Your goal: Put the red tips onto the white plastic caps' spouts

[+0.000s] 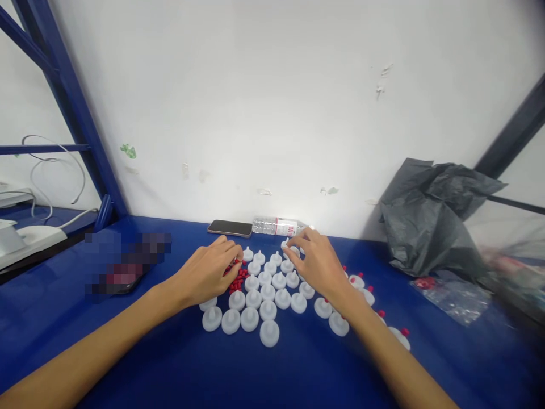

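Note:
My left hand (216, 270) reaches over a small pile of red tip caps (237, 282), its fingers and thumb closed together around a red cap at the pile's upper edge. At the back of a spread of white spouted lids (268, 292), my right hand (315, 260) has its thumb and forefinger curled in a pinch at a white lid (285, 244). The lids mostly stand spout up in loose rows. To the right, partly behind my right forearm, several white lids carry red caps on their spouts, such as this capped lid (401, 337).
A phone (230, 228) and a clear water bottle (276, 226) lie along the wall. A blurred dark object (128, 270) is at left. On the right are a grey plastic bag (434, 216) and a clear bag (453, 298). Blue posts (72, 85) frame the blue tabletop (204, 369).

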Demonstrator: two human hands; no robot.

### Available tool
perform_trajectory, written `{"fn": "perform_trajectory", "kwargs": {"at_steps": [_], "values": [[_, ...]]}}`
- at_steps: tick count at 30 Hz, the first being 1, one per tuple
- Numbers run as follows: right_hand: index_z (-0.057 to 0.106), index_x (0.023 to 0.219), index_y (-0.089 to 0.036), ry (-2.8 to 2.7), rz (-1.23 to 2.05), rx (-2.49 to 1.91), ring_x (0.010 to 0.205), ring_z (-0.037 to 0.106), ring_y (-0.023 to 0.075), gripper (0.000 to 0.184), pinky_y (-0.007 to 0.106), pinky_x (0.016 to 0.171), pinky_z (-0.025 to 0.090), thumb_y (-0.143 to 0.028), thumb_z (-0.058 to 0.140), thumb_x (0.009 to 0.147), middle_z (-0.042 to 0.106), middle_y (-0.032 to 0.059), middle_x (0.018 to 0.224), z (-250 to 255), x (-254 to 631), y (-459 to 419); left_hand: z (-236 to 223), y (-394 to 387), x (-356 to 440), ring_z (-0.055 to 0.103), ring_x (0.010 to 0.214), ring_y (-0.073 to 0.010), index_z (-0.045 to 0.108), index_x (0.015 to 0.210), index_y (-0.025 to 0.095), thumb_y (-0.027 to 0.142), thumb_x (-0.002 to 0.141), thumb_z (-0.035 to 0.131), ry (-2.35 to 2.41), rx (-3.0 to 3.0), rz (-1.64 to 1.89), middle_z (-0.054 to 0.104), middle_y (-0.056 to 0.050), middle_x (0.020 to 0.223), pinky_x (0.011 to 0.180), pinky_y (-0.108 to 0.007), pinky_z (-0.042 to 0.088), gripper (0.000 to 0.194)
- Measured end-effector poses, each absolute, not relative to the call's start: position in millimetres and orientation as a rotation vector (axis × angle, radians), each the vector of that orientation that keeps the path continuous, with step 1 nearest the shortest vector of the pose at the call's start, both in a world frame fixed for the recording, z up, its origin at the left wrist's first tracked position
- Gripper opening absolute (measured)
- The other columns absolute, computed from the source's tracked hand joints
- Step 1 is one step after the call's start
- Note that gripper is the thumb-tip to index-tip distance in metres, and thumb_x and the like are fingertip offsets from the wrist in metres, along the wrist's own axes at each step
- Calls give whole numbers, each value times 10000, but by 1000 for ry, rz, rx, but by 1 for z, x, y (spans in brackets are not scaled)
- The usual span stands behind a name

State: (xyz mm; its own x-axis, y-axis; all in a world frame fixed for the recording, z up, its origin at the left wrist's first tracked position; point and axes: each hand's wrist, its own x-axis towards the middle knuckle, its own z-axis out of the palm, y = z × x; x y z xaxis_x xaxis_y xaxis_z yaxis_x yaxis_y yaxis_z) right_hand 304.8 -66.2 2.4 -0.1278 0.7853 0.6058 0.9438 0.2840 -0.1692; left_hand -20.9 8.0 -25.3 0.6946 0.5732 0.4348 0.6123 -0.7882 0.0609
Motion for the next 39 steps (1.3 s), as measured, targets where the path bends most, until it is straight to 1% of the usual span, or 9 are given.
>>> {"fn": "perform_trajectory", "kwargs": {"at_steps": [4,11,17,21,24,28,30,35,39], "values": [[978,1177,-283,-1999,-293,-1609,890,900,266,183,417,935,675,-267,795,1178,953,19,958,2,304,-63,-26,10,-21,697,1060,-302,787,1137,258,156,1185,703,-960,-2840,-590,810,-46,1064,833,-407,510,140],[1028,1233,-295,-2044,-330,-1677,947,959,293,322,395,909,696,-148,755,1147,1019,63,1015,-2,304,-58,-24,5,-19,706,1059,-314,871,1207,238,198,1220,725,-966,-2834,-542,808,-70,1047,752,-393,469,151],[1040,1203,-329,-2069,-404,-1666,884,952,301,331,376,810,692,-140,772,1162,991,54,928,-6,306,-56,-24,3,-17,705,1041,-305,881,1210,241,240,1280,675,-957,-2861,-584,823,-70,1051,748,-391,471,217],[1028,1225,-312,-2119,-397,-1634,899,944,290,307,380,901,720,-156,768,1175,986,55,939,-5,307,-55,-25,3,-17,697,1016,-303,859,1139,239,249,1298,643,-945,-2850,-605,806,-66,1013,751,-399,462,268],[998,1367,-265,-2130,-373,-1642,925,944,284,350,402,992,728,-157,708,1204,990,62,959,-1,309,-56,-25,3,-17,681,1002,-299,850,1132,242,252,1306,626,-943,-2856,-602,793,-60,1000,745,-398,450,283],[964,1457,-275,-2072,-355,-1715,1153,964,284,391,422,1127,705,-178,646,1251,1029,86,1228,13,319,-61,-23,3,-18,666,985,-294,843,1133,238,259,1316,602,-950,-2867,-609,782,-58,984,724,-391,424,303],[962,1449,-289,-2027,-359,-1783,1215,956,300,408,440,1139,691,-171,626,1251,1025,95,1288,21,327,-64,-23,3,-17,660,980,-294,825,1103,241,263,1319,596,-947,-2875,-616,776,-57,973,724,-390,418,316],[988,1255,-252,-1958,-344,-2000,1163,931,368,270,477,1027,631,-163,748,1169,1010,161,1126,30,348,-67,-22,2,-18,654,972,-286,782,1045,245,241,1317,598,-931,-2873,-658,763,-47,960,748,-391,431,328],[978,1136,-276,-1941,-224,-2114,1042,918,337,161,444,941,566,-214,830,1147,990,114,997,28,357,-65,-23,2,-19,659,980,-280,766,1035,244,216,1306,603,-909,-2860,-660,768,-42,971,736,-386,430,317]]}}
